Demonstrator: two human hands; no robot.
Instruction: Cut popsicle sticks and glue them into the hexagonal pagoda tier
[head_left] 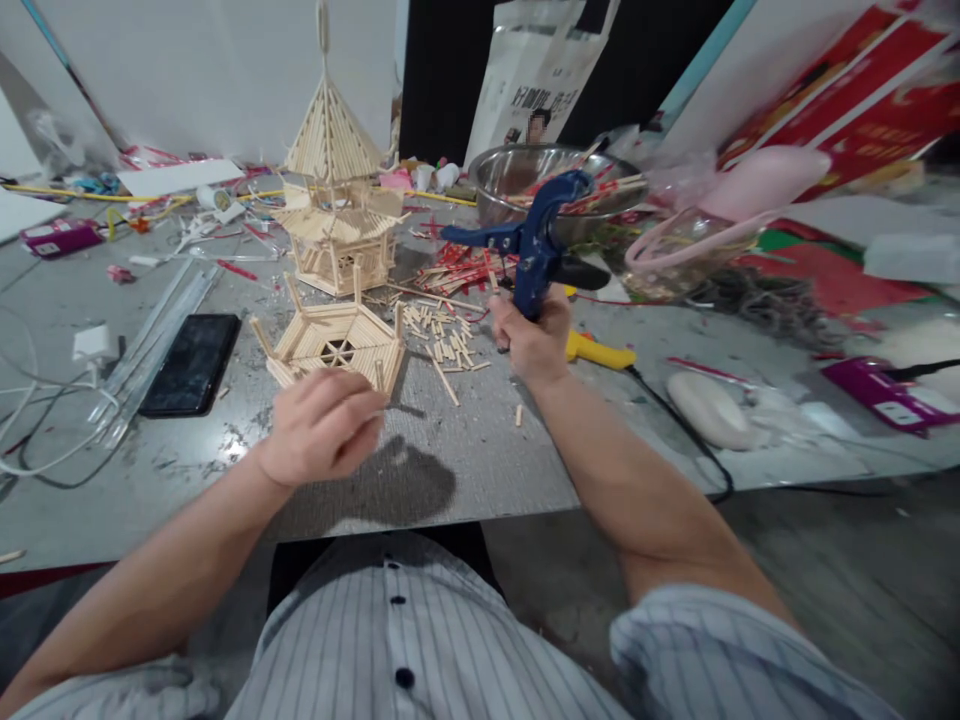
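Note:
My right hand (536,340) is wrapped around a blue hand tool (536,245) with a curved, hooked top and a dark oval part; its exact kind is unclear. The tool is raised above the table. My left hand (322,428) has its fingers curled together, just in front of a hexagonal wooden-stick base (330,335). Whatever those fingers may pinch is hidden. Several short posts stand on the base's rim. Behind it rises a stick-built pagoda (337,220) with a pointed roof. Short cut sticks (450,335) lie scattered between the base and my right hand.
A steel bowl (499,175) holding sticks stands at the back. To the right lie a yellow-handled corded tool (600,352), a white oval object (709,408) and a purple box (892,395). On the left are a black phone (191,365), clear plastic strips and a white charger (95,345).

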